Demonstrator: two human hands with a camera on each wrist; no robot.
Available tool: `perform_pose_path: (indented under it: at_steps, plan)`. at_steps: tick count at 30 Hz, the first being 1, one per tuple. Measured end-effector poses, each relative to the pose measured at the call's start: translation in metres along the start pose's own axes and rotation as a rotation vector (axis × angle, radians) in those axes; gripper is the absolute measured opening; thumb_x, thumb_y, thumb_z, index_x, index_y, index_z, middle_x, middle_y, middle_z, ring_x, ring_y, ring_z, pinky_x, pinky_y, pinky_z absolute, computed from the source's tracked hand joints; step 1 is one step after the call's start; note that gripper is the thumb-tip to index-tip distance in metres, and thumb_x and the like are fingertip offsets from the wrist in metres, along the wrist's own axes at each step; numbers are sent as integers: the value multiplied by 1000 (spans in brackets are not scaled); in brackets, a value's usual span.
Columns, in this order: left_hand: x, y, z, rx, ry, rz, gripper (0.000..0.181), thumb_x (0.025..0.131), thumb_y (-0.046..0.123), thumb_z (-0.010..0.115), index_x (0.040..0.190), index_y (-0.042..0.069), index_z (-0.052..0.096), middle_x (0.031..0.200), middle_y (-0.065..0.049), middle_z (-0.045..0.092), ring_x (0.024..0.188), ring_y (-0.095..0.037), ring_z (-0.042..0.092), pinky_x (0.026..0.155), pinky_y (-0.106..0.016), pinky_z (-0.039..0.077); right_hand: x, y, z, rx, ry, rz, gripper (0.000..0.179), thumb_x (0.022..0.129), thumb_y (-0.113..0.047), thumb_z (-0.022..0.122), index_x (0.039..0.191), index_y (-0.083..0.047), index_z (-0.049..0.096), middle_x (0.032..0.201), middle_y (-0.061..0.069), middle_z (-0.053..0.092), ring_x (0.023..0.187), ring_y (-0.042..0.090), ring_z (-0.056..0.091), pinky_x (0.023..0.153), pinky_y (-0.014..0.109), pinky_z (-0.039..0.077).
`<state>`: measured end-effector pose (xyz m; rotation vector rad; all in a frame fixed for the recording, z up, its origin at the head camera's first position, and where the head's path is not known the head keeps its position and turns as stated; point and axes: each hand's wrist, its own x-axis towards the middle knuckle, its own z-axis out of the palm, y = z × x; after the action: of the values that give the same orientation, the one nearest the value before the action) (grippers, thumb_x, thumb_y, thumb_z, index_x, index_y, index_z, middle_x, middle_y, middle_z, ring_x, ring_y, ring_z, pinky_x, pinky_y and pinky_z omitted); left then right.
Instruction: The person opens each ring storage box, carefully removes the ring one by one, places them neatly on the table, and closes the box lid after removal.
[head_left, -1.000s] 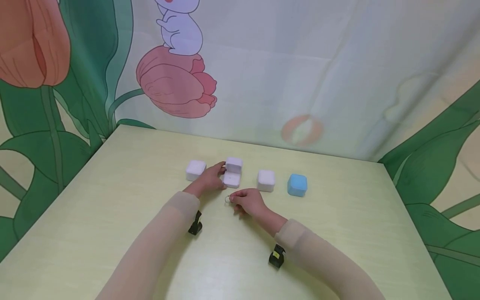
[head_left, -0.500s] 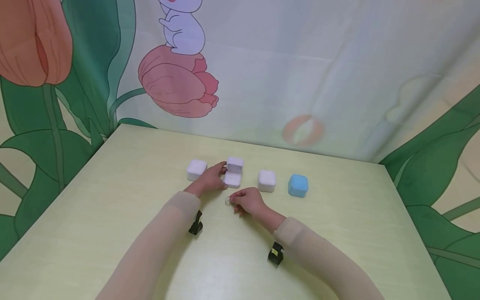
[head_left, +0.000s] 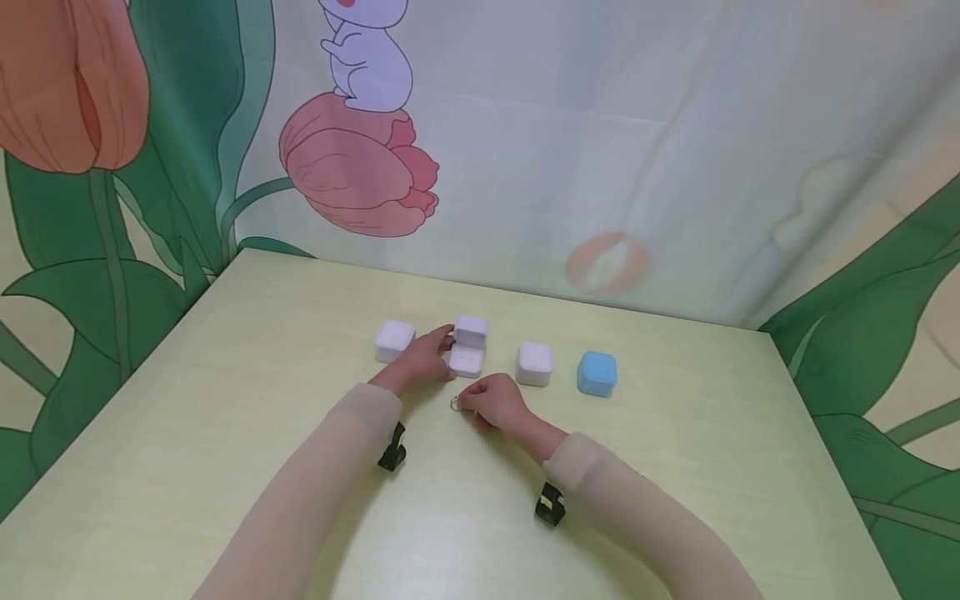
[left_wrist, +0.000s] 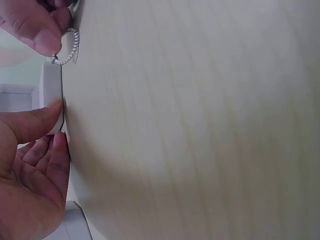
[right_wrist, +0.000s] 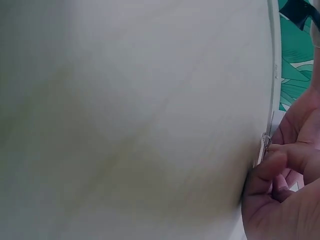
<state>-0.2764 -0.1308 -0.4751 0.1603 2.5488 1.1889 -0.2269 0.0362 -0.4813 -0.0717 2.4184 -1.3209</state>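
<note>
A small white ring box (head_left: 467,361) stands with its lid raised in the middle of the row. My left hand (head_left: 423,360) holds it from its left side; in the left wrist view the thumb presses the box base (left_wrist: 52,82) and the other fingers lie around the corner. In front of the box, my right hand (head_left: 498,401) pinches a thin silvery ring (left_wrist: 76,46) between thumb and fingertips. The ring has a beaded or stone-set band and hangs just above the table, near the box's front edge. In the right wrist view, fingers partly hide the ring (right_wrist: 266,141).
A closed white box (head_left: 394,340) stands left of the left hand. Another closed white box (head_left: 534,364) and a closed blue box (head_left: 597,373) are to the right. Behind the table (head_left: 675,458) hangs a printed curtain (head_left: 525,167). Each wrist carries a black camera (head_left: 550,505).
The right hand has tilted slightly and brought the ring a little nearer to me. The left hand stays on the white box. The head view has shifted slightly.
</note>
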Motion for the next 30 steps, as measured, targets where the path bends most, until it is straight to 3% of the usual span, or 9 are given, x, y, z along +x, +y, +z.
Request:
perform_pose_path:
  at_steps: [5,30]
  plan:
    - [-1,2,1,7,-2,2,88,88,0,69,161,-3,20,160,-21,44,155,-33,34,131,-46,21,3,3,0,-61,22,-30,15,89,-10,74,95,3,79,58,-10,55,48,3,43,47,15,36]
    - [1,0,0,12,8,12,89,85,-2,68,161,-3,21,159,-21,45,154,-34,36,131,-47,23,5,0,1,-126,29,-44,13,89,-10,74,93,2,80,66,-5,65,47,2,45,47,15,37]
